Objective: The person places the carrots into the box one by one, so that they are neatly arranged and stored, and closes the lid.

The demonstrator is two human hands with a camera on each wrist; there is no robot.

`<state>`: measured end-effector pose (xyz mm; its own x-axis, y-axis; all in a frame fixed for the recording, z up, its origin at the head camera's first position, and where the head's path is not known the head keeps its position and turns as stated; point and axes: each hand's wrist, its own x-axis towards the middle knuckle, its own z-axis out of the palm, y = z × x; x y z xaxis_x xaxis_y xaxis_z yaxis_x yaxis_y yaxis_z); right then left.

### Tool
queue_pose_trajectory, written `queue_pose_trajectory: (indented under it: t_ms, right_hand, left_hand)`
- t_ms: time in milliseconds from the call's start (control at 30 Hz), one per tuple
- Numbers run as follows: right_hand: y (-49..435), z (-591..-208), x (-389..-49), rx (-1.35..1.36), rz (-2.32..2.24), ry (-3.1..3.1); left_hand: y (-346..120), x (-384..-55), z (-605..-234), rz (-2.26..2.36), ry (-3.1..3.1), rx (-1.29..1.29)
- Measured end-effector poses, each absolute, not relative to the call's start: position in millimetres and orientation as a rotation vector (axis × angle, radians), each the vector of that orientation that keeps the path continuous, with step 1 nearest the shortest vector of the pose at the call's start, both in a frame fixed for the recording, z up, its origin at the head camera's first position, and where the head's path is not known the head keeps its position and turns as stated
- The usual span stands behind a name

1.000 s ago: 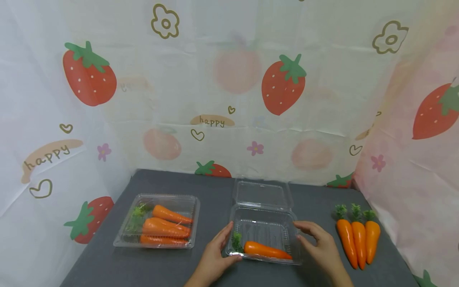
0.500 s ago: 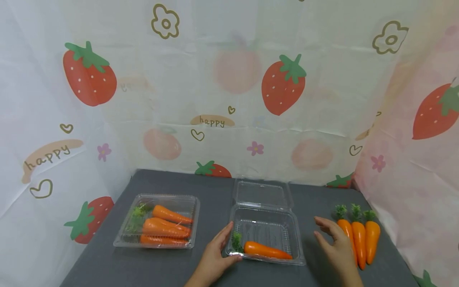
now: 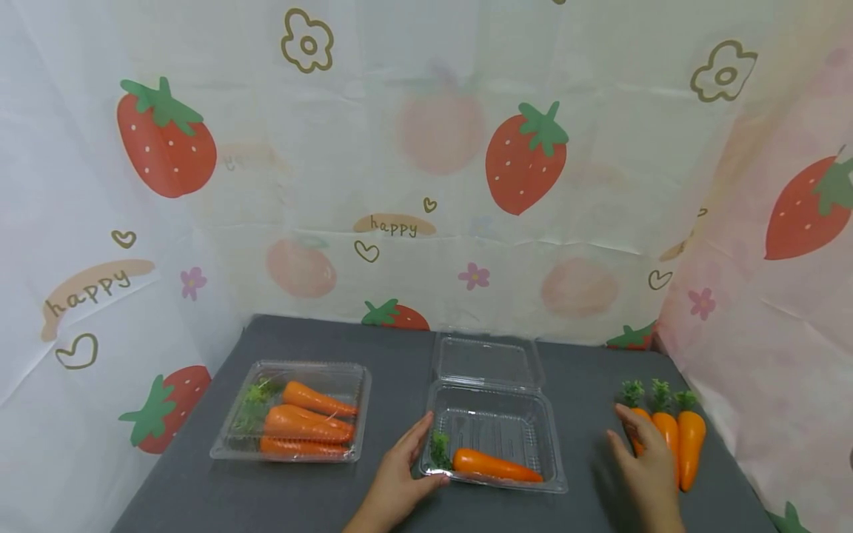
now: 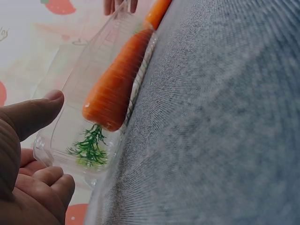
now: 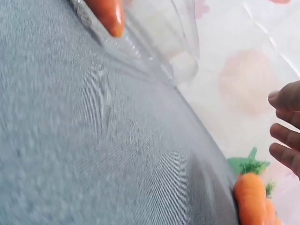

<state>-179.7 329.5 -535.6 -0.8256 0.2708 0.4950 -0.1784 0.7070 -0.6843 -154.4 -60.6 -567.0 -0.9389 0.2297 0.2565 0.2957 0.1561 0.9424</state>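
Observation:
In the head view, my left hand (image 3: pixel 397 472) holds the near-left corner of an open clear plastic clamshell container (image 3: pixel 554 444), fingers along its left side and thumb at the front. Inside lies one orange carrot (image 3: pixel 496 466) with green leaves, along the near wall. The left wrist view shows the thumb and curled fingers at the container's corner, near the carrot's leaves (image 4: pixel 91 147). My right hand (image 3: pixel 649 468) hovers over the left side of three loose carrots (image 3: pixel 691 448) at the right, partly hiding two of them. Its fingers are parted and hold nothing.
At the left stands a closed clear container (image 3: pixel 223 448) with several carrots inside. The open container's lid (image 3: pixel 489 360) lies back toward the rear curtain (image 3: pixel 426 178). Printed curtains enclose the grey tabletop (image 3: pixel 400 355) at the back and sides.
My right hand has left the open container's right side and moved right, to above the loose carrots. The left hand and the containers stay in place.

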Motion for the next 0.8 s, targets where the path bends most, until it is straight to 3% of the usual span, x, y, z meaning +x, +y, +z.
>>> queue_pose_trajectory:
  t_ms: [800]
  right_hand:
    - [359.4,-549.7,-178.5,-0.418,0.973,-2.394]
  left_hand:
    - [-60.4,-153.8,-568.8,-1.914,-2.355,-0.535]
